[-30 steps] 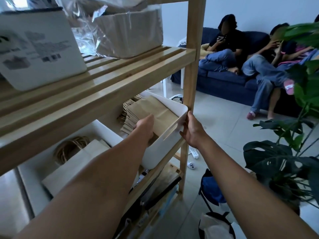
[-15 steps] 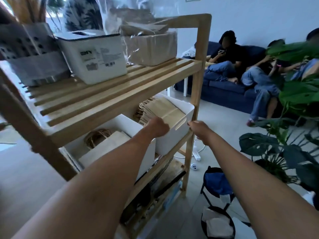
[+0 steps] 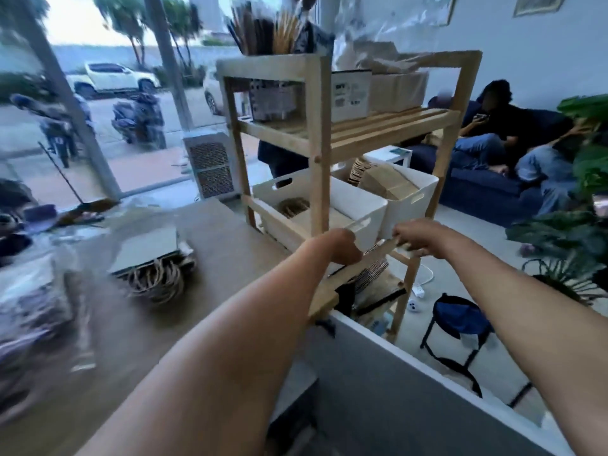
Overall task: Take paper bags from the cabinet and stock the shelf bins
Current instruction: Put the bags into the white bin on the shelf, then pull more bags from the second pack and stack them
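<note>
Bag stack [image 3: 149, 255]: flat on the brown counter, rope handles toward the camera, well left of both hands.
Left hand [image 3: 342, 246]: curled, empty, at the front rail just below the left bin [image 3: 358, 205].
Right hand [image 3: 416, 236]: fingers bent over the front rail, no bag in it; grasp on the rail unclear.
Right bin [image 3: 416, 200]: just above the right hand, brown paper bags [image 3: 383, 185] standing inside.
Shelf [image 3: 317, 153]: wooden.
</note>
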Tool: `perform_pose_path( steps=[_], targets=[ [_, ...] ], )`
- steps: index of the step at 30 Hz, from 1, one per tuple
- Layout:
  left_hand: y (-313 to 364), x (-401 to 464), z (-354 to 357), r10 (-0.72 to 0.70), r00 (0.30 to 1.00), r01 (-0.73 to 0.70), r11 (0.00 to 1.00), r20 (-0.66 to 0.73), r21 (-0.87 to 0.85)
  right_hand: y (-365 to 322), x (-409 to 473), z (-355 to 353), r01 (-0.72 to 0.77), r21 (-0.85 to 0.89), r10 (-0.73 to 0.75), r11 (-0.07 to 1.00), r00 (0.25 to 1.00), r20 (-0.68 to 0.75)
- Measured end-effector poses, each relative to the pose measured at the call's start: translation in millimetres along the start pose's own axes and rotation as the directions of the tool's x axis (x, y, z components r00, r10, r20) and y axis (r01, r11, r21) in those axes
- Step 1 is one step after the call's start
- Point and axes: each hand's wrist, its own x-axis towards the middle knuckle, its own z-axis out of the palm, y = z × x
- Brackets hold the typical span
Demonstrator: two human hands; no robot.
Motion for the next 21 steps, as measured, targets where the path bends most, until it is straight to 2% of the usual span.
perform_pose_path(
  steps=[3,6,11,15,18,21],
  targets=[
    [-48,-60,-7,-0.089,0.996,0.089,0.996,0.015,-0.012,-26,-40,40,0.038,-0.040,-0.035,0.998,0.996,0.086],
    [-107,-116,-17,-0.199,0.979,0.198,0.980,-0.048,-0.023,-59,-77,87,0.098,-0.044,-0.089,0.994,0.978,0.188],
    [-191,-209,-38,-0.418,0.899,0.416,0.908,-0.128,-0.044,-119,-125,172,0.237,-0.053,-0.204,0.970,0.912,0.356],
    [-252,-287,-40,-0.566,0.792,0.566,0.821,-0.229,-0.069,-162,-158,248,0.322,-0.005,-0.267,0.947,0.794,0.546],
    [-289,-332,-39,-0.681,0.680,0.698,0.715,-0.270,-0.044,-184,-177,299,0.387,0.031,-0.326,0.922,0.727,0.604],
    [-313,-357,-39,-0.747,0.609,0.772,0.636,-0.267,-0.019,-192,-185,340,0.402,0.064,-0.350,0.913,0.695,0.628]
  ],
)
